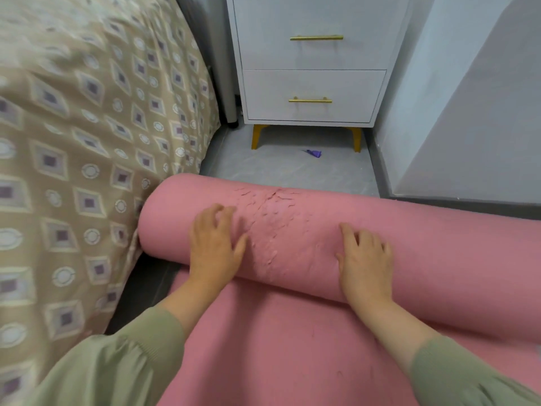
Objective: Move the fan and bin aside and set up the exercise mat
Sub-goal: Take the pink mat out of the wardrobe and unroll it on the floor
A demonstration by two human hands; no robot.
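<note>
I see left hand (pixel 215 247) and right hand (pixel 366 265) flat, fingers loose, gripping nothing, pressing the half-rolled mat (pixel 439 259) at centre, likely to unroll it toward 12 o'clock, the nightstand (pixel 310 54).

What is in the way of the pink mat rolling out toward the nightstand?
Only a small purple scrap lies on the floor between the rolled exercise mat and the white nightstand, near its legs.

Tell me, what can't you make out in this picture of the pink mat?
Head view:
- Right end of the pink mat: cut off by the right edge.
- The fan and bin: outside the frame.
- Purple scrap by the nightstand: too small to identify.
- Bedspread, upper left: blurred.
</note>
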